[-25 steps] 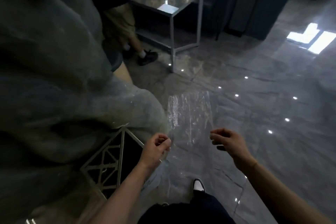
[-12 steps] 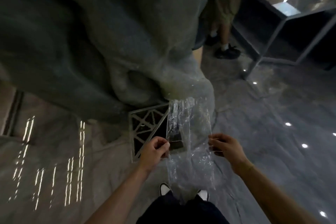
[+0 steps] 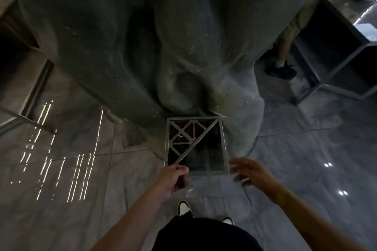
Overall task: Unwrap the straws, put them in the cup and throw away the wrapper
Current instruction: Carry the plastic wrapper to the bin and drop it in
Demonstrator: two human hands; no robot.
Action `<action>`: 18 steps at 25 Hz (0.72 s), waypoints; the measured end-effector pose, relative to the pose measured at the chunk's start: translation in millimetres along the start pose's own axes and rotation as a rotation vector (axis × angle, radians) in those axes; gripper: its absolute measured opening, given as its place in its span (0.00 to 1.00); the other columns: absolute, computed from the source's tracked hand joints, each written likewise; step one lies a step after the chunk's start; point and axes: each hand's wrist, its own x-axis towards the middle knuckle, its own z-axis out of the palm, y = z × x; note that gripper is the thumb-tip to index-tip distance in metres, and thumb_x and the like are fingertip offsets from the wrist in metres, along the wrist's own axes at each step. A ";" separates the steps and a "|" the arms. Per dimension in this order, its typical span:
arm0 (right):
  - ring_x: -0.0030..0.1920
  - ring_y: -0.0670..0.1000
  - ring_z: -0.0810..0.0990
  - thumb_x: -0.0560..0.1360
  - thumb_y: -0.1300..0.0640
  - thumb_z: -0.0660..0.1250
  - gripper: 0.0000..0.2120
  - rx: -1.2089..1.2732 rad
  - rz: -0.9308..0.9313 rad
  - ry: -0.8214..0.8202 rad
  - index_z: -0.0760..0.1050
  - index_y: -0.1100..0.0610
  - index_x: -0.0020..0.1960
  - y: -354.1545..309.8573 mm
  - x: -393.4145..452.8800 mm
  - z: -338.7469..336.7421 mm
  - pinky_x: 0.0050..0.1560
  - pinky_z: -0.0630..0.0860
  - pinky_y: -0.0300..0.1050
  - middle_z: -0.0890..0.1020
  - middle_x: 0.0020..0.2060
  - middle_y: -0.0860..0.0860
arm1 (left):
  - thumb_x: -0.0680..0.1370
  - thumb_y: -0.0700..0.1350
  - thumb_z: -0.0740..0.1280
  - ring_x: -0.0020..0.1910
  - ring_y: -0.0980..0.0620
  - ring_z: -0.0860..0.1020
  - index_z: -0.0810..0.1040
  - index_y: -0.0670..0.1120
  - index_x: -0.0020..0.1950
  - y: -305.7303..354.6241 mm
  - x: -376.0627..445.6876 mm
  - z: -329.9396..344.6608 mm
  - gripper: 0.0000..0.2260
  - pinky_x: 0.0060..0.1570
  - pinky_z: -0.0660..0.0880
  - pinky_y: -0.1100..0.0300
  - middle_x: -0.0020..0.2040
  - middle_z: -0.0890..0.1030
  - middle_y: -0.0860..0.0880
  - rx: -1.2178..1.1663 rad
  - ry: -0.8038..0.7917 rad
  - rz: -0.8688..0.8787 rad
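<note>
The clear plastic wrapper hangs faintly visible over the open right half of a square metal-framed bin on the floor. My left hand pinches the wrapper's left edge at the bin's near corner. To the right of the bin's near edge is my right hand, blurred, fingers spread and off the wrapper. No straws and no cup are in view.
A large grey rock-like sculpture rises right behind the bin. Another person's leg and dark shoe stand at upper right beside a metal-framed table. My shoes are on the glossy tiled floor just short of the bin.
The view has swung down onto the bin. The wrapper has come down from held up between both hands to over the bin's opening, and my right hand has let go and spread.
</note>
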 end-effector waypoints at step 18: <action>0.41 0.40 0.80 0.74 0.53 0.71 0.08 -0.750 -0.492 0.257 0.81 0.47 0.52 -2.7 34.5 23.8 0.40 0.80 0.38 0.81 0.49 0.41 | 0.77 0.35 0.65 0.17 0.51 0.75 0.74 0.38 0.37 -3.0 65.3 -7.2 0.09 0.19 0.76 0.60 0.22 0.75 0.44 -0.111 0.098 -0.349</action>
